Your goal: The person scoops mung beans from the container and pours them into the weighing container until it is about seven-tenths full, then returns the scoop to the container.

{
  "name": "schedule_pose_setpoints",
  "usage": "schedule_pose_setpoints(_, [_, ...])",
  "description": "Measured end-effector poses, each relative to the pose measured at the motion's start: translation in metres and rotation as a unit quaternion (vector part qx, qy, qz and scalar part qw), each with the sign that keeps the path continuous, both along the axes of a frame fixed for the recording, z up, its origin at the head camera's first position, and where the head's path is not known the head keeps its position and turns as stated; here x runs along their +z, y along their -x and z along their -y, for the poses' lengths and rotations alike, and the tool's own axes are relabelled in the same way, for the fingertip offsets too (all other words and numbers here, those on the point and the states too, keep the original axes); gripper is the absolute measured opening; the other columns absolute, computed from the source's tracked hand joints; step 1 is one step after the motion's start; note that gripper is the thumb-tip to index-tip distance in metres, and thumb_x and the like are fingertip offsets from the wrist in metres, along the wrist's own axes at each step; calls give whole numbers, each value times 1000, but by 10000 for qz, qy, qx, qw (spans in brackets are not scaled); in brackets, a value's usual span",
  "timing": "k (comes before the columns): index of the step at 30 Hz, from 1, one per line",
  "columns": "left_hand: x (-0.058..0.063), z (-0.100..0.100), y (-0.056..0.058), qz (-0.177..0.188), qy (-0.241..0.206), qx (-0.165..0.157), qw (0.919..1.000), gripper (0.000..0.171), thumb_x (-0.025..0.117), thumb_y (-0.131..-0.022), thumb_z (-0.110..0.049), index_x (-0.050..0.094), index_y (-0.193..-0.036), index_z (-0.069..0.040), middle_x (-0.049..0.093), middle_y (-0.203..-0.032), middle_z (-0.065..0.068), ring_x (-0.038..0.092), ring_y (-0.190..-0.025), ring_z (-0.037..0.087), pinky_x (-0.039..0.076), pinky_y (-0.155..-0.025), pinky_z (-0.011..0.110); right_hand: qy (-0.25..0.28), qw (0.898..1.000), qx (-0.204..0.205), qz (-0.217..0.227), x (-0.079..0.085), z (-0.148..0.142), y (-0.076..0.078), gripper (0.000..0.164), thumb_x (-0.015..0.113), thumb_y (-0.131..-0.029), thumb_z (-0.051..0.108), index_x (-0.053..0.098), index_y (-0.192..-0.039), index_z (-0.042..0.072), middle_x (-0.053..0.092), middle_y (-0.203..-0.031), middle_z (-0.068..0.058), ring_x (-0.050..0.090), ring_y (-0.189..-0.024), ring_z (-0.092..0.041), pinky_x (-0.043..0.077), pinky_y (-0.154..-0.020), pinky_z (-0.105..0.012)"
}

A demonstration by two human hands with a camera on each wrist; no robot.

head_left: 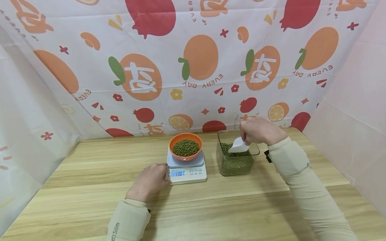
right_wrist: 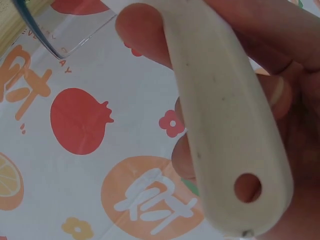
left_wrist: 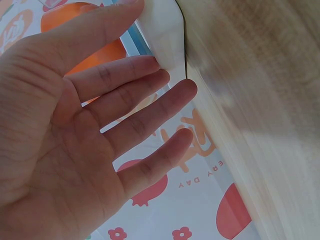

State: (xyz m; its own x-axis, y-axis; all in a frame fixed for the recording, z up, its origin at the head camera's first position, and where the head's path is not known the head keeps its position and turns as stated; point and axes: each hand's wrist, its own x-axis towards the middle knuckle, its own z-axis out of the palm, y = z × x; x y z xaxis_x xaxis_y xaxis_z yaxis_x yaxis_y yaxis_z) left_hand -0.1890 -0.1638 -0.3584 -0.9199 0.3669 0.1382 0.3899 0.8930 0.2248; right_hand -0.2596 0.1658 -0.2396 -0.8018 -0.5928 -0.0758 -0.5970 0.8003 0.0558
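Note:
In the head view, my right hand (head_left: pixel 261 130) grips a white plastic scoop (head_left: pixel 239 146), its blade tilted down at the beans inside a clear square container (head_left: pixel 220 160). Fingers and thumb wrap the scoop's handle (right_wrist: pixel 225 115), which has a hole near its end. Left of the container, an orange bowl (head_left: pixel 184 158) of small green beans (head_left: pixel 186 148) sits on a white kitchen scale (head_left: pixel 188 179). The lit display (head_left: pixel 178 173) appears to read 130.7. My left hand (head_left: pixel 151 180) rests at the scale's left edge, fingers extended and spread in the left wrist view.
Everything stands on a wooden table (head_left: pixel 193 211). A fruit-printed cloth (head_left: pixel 196 93) hangs right behind the bowl and container, and pale sheets (head_left: pixel 33 110) close off both sides. The container stands a short gap right of the scale.

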Motion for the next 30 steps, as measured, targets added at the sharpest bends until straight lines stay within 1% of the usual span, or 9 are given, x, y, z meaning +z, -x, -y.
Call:
schedule_pose_setpoints(3, [0,0,0,-23,11,-10,10000,19,75,-66,-10,57,-67,-9,50,-63,-2,42,-55,13,41,-52,30,-10,9999,-84,118,0,1,0,19,73,-63,3,65,-62,20,61,-73,6,53,-70,-12,48,-65,-36])
schedule_pose_setpoints(10, [1,0,0,-14,32,-2,10000,18,75,-66,-10,58,-69,-8,50,-63,-2,42,-55,13,41,-52,30,-171,9993,-140,293,-1,3,2,19,71,-65,2,65,-62,20,61,-69,6,53,-69,-12,49,-66,-36])
schedule_pose_setpoints(21, [1,1,0,12,-30,-24,10000,20,72,-67,-6,52,-63,-11,47,-62,-2,40,-53,13,39,-50,29,-300,9973,-290,600,-2,6,2,22,67,-67,-2,63,-60,18,59,-67,6,52,-63,-12,48,-59,-33])
schedule_pose_setpoints(26, [2,0,0,69,-37,-7,10000,17,72,-67,-7,55,-66,-9,49,-63,-1,41,-54,13,39,-50,29,-435,9952,-405,779,-3,7,2,22,68,-67,-1,63,-60,19,59,-68,6,52,-63,-12,48,-59,-33])
schedule_pose_setpoints(30, [2,0,0,69,-37,-2,10000,18,72,-67,-7,55,-65,-10,49,-63,-1,41,-55,13,39,-51,29,-614,9929,-453,912,-4,10,3,19,70,-67,1,64,-61,18,59,-72,5,51,-65,-13,47,-58,-31])
